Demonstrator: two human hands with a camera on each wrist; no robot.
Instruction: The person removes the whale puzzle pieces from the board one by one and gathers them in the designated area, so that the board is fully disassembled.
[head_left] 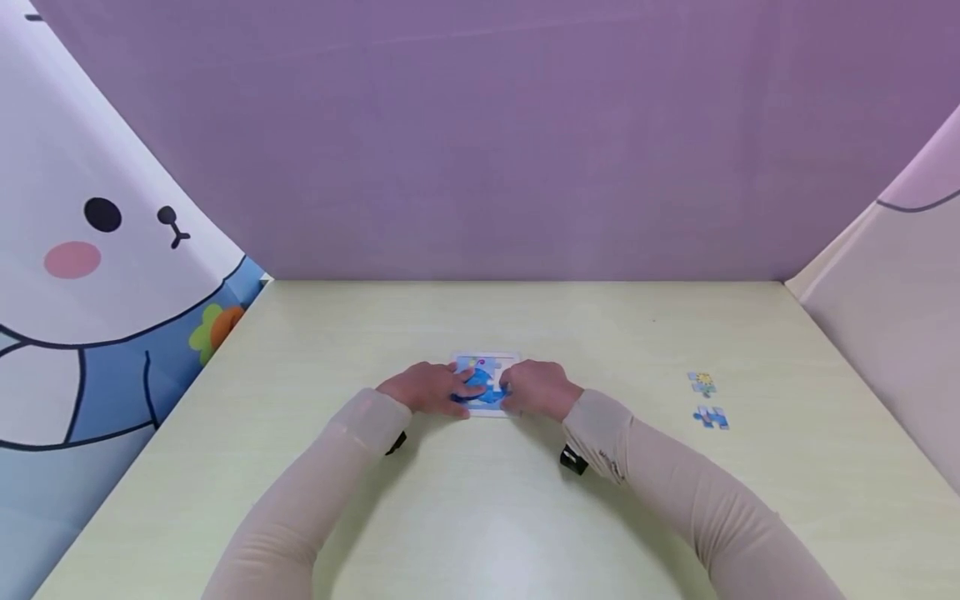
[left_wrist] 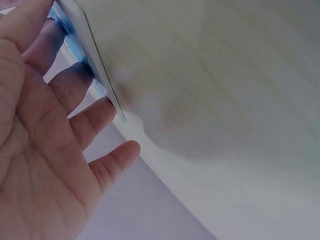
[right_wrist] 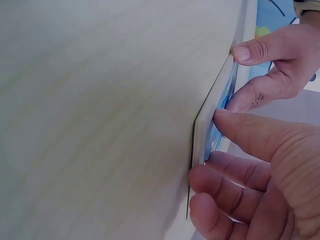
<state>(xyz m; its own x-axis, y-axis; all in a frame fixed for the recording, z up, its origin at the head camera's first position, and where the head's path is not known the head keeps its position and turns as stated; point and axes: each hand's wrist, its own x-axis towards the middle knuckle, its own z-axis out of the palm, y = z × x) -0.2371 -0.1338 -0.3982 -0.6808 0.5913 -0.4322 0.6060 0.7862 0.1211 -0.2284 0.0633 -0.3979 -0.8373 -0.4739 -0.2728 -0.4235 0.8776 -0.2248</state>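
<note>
- Two pale sleeves (head_left: 675, 492) are seen reaching in from the near edge of the pale yellow-green table (head_left: 480, 517).
- At the table's middle a small jigsaw puzzle board (head_left: 486, 385) is lain flat, its blue picture partly covered by both hands.
- The left hand (head_left: 427, 388) is laid on the board's left side, fingers spread and fairly straight, fingertips pressed on the blue surface.
- The right hand (head_left: 538, 388) is set on the right side, fingers pressed on the picture.
- Well apart to the right, two loose puzzle pieces (head_left: 707, 400) are left on the table.
- Farthest off, a purple backdrop (head_left: 495, 133) is hung, flanked by a bunny-print curtain (head_left: 90, 275).
</note>
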